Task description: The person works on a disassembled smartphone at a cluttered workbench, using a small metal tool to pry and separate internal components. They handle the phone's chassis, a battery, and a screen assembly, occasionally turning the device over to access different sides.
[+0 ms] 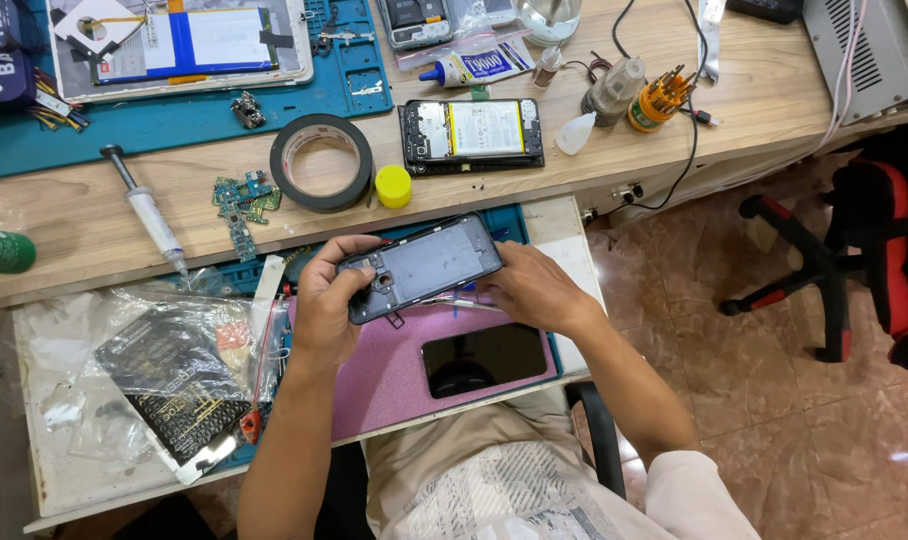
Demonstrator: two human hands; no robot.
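My left hand and right hand both grip the opened phone frame above the pink mat. Its back is off and internals exposed; the separate screen lies unfitted on the mat, so reassembly remains.

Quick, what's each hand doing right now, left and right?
Left hand: closed on the left end of the dark phone frame.
Right hand: grips the frame's right end, with a thin metal tool under its fingers.
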